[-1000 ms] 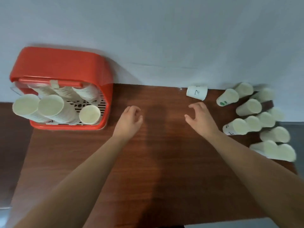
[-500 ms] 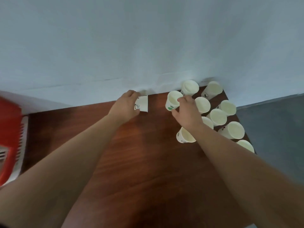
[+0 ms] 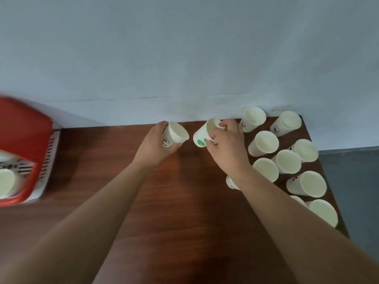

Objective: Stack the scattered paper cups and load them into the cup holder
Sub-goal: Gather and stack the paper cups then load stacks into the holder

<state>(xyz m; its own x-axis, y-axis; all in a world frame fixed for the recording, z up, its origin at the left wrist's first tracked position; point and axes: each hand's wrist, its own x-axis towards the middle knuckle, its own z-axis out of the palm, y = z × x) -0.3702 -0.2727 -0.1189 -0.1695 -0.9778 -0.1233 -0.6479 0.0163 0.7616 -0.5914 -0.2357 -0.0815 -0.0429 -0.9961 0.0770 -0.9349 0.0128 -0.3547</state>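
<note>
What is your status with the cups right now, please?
Left hand holds smiley cup. Right hand grips green-marked cup at rim. Nothing between them; loose cups stand to the right.

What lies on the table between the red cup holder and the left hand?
Head view: only bare brown table between cup holder and left hand.
</note>
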